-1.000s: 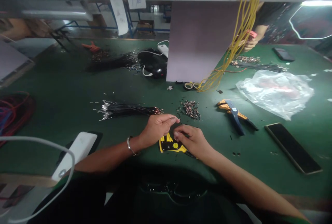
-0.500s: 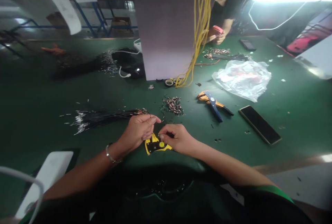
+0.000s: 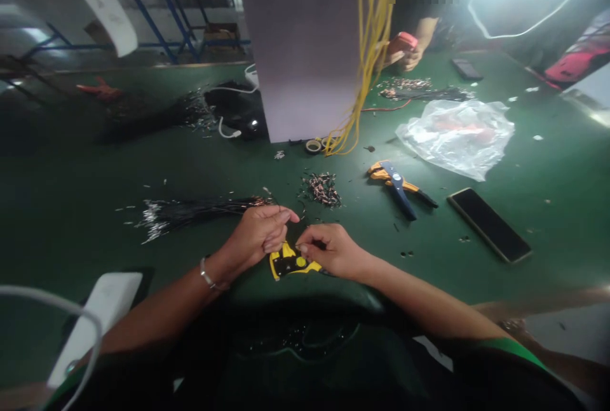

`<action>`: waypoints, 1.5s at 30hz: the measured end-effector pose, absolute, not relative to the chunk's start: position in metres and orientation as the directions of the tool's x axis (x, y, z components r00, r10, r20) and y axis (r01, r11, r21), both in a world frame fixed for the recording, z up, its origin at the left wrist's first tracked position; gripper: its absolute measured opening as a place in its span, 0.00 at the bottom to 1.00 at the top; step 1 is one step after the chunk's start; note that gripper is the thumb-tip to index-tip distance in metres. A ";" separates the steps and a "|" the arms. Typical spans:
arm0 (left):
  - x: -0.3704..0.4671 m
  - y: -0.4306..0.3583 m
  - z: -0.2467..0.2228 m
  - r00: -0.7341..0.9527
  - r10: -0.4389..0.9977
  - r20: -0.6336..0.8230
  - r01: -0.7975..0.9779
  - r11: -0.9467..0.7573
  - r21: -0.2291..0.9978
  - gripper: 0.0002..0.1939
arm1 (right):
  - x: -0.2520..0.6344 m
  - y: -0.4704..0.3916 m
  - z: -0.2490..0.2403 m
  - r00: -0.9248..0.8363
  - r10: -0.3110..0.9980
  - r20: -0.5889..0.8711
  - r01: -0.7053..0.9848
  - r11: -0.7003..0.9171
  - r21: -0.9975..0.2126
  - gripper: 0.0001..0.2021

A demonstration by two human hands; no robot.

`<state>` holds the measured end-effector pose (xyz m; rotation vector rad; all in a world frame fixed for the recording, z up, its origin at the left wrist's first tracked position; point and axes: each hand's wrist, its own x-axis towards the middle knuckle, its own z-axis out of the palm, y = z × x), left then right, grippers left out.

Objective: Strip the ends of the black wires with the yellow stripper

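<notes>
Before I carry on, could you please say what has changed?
The view swung right. The left hand and right hand look slightly further apart, and a wire end now shows above the left hand; nothing was clearly taken or let go. The yellow tool stays by the hands; the pile, blue tool and near phone lie as before.

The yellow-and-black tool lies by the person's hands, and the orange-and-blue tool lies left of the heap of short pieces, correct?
Not quite. The head view shows the orange-and-blue tool to the right of the heap of short pieces, not left. The yellow-and-black tool does lie by the left hand and right hand.
</notes>
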<state>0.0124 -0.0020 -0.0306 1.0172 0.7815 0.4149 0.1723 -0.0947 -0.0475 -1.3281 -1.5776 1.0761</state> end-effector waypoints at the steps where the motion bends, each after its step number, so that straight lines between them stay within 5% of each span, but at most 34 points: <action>1: 0.012 -0.002 -0.031 0.666 0.634 -0.394 0.043 0.494 0.868 0.09 | 0.173 -0.096 -0.047 -0.146 0.989 0.018 0.295 0.062 -0.953 0.06; 9: 0.010 -0.004 -0.026 0.677 0.631 -0.380 0.019 0.501 0.865 0.09 | 0.172 -0.096 -0.057 -0.181 0.973 -0.144 -0.037 -0.153 -0.987 0.07; 15: 0.009 -0.006 -0.024 0.683 0.627 -0.376 0.023 0.495 0.868 0.09 | 0.172 -0.094 -0.059 -0.156 0.974 -0.167 -0.110 -0.185 -0.977 0.10; 37: 0.008 -0.004 -0.028 0.683 0.633 -0.363 -0.014 0.508 0.861 0.09 | 0.173 -0.093 -0.056 -0.142 0.981 -0.130 -0.031 -0.136 -0.990 0.06; 45: 0.008 -0.002 -0.029 0.665 0.656 -0.358 -0.044 0.512 0.858 0.09 | 0.172 -0.093 -0.063 -0.104 0.992 -0.075 0.230 -0.050 -0.972 0.06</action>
